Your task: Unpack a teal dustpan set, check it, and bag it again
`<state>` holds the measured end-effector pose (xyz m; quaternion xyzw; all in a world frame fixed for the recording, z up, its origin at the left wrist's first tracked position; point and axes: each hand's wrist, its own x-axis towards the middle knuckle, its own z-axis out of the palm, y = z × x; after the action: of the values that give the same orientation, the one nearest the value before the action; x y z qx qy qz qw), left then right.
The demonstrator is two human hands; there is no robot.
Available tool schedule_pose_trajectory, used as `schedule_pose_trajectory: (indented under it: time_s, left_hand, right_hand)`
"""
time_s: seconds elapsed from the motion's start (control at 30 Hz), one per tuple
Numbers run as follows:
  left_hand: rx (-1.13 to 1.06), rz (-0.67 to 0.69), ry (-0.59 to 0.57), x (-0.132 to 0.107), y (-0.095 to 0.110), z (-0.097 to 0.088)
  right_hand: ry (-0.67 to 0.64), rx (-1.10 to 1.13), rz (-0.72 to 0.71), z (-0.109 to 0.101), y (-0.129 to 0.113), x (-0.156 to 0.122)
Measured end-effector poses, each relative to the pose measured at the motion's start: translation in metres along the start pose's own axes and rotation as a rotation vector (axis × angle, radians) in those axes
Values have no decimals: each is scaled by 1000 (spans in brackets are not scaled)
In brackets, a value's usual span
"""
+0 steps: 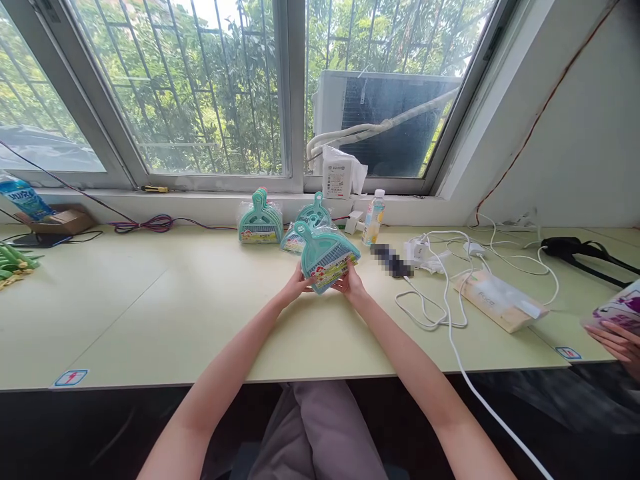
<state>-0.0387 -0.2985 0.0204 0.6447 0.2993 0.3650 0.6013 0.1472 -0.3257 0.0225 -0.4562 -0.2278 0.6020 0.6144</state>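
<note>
Left hand (296,288) and right hand (352,283) jointly grasp a packaged mint-green dustpan-and-brush set (325,251), tilted, at the centre of the view over the surface (170,313). Relative to it, similar sets (260,222) stand at 10 o'clock, a drink bottle (373,220) at 2.

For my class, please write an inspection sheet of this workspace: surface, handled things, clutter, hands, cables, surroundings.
Surface: pale table, seamed.
Handled things: green dustpan set; similar sets behind it.
Clutter: bottle, peach-coloured pack, right of the set.
Hands: left hand and right hand hold the set from either side.
Cables: white cables right, one crossing the front edge; dark bundle left.
Surroundings: barred window behind; another person's hand far right.
</note>
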Motion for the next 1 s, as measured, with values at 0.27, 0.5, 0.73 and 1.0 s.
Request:
schedule_pose_trajectory:
  time_s: [0.27,0.5,0.73,1.0]
  left_hand:
    - [-46,-9,52,-3,6,-3]
    - [-56,-2,68,-7,11,-6]
    - [-88,13,37,-6,10,-5]
    - [-57,2,40,-5,7,-3]
  right_hand:
    - [-159,-32,-78,0,0,1]
    - [-303,-142,-187,1,3,-3]
    - [-423,-253,-209,-6,-9,-4]
    - [-261,-224,-230,-2,0,-2]
